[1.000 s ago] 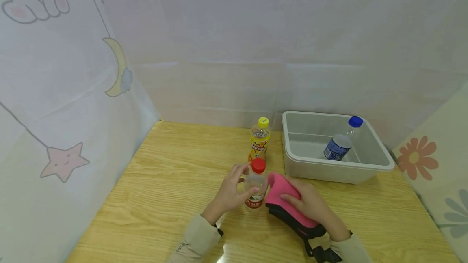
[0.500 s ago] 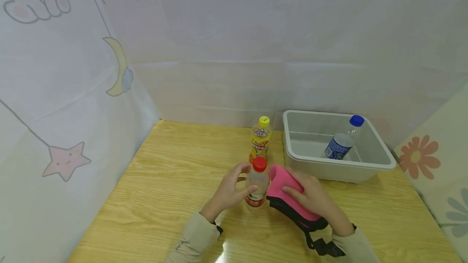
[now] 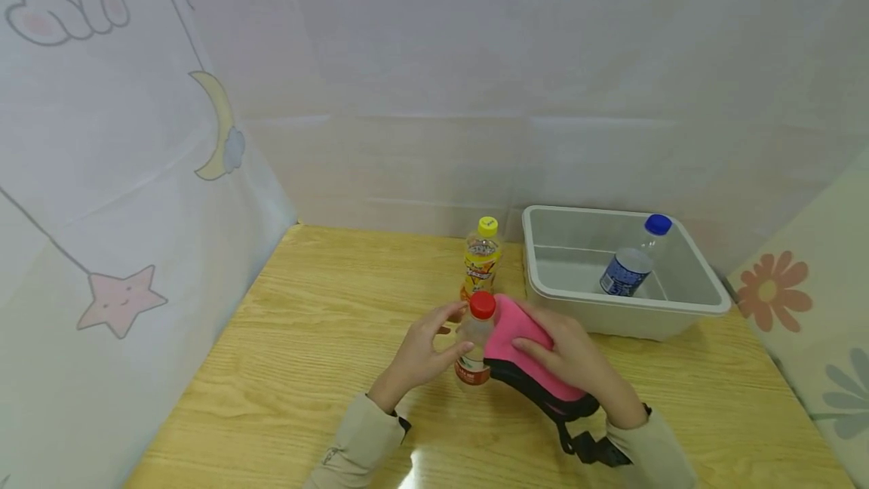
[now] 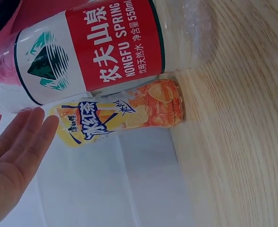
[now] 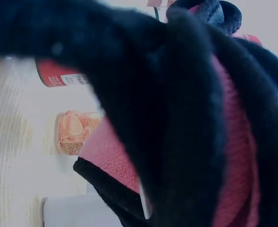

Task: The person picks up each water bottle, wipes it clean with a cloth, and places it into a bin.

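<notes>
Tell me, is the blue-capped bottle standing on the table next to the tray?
No, the blue-capped bottle lies tilted inside the grey tray, not on the table.
</notes>
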A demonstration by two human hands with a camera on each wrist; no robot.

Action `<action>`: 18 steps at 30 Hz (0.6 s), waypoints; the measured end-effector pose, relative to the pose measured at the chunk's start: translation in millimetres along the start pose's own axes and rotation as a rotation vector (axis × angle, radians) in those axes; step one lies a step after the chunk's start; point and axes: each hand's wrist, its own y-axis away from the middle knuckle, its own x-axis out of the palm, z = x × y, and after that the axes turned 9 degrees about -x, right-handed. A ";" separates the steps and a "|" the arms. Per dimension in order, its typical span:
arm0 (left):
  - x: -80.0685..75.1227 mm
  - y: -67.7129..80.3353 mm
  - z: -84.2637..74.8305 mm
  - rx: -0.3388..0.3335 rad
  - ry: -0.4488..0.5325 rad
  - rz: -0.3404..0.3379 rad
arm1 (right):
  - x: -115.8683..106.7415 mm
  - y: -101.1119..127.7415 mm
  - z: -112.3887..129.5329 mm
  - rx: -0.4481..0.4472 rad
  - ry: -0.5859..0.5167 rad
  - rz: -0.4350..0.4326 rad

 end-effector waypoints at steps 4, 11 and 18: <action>-1.9 -0.1 -1.8 0.021 0.021 0.014 | 0.2 -2.8 2.3 0.006 -0.013 0.022; -4.7 -0.3 -8.1 0.013 0.023 0.062 | 0.1 -6.1 3.3 0.003 -0.027 0.044; -4.7 -0.8 -9.4 0.008 0.019 0.078 | 0.5 -8.5 4.0 0.050 -0.035 0.066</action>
